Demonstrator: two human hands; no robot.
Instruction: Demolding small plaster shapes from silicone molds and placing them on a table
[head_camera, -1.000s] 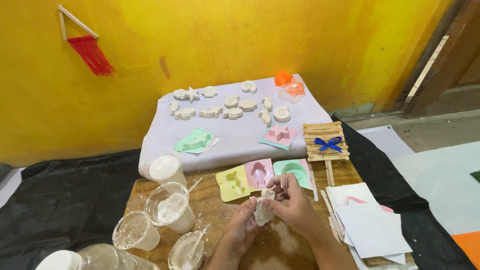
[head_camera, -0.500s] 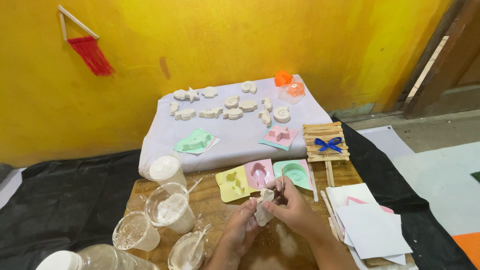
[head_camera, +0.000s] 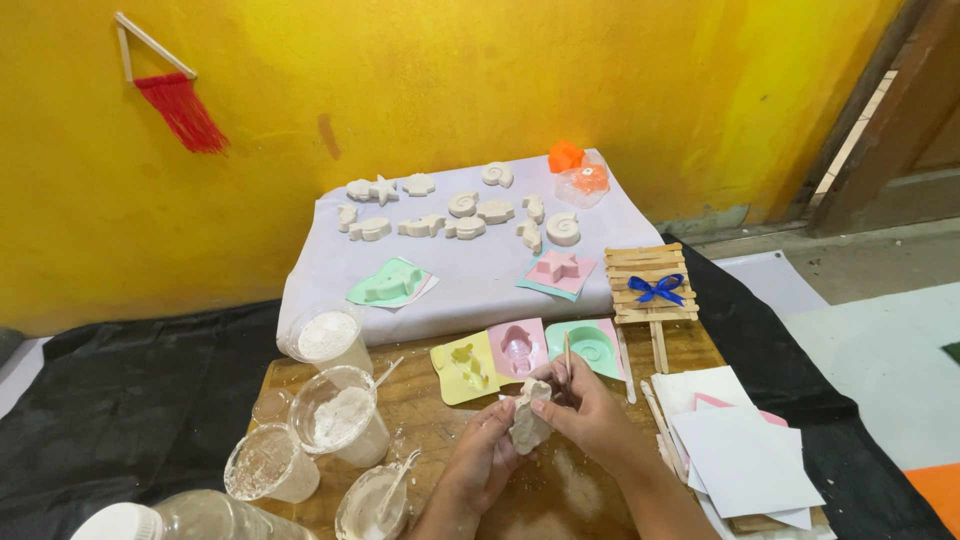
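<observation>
Over the wooden tabletop (head_camera: 440, 400), the left hand (head_camera: 483, 462) cups a small white plaster cast (head_camera: 528, 418) from below, its fingers curled around it, while the right hand (head_camera: 588, 410) steadies the cast's other side and pinches a thin wooden stick (head_camera: 566, 357) upright between thumb and fingers. Just beyond the hands lie a yellow mould (head_camera: 465, 366), a pink mould (head_camera: 517, 348) and a green mould (head_camera: 588, 345) in a row, with clear plastic cups of white powder (head_camera: 338, 412) to the left and a stack of white paper sheets (head_camera: 745, 455) to the right.
</observation>
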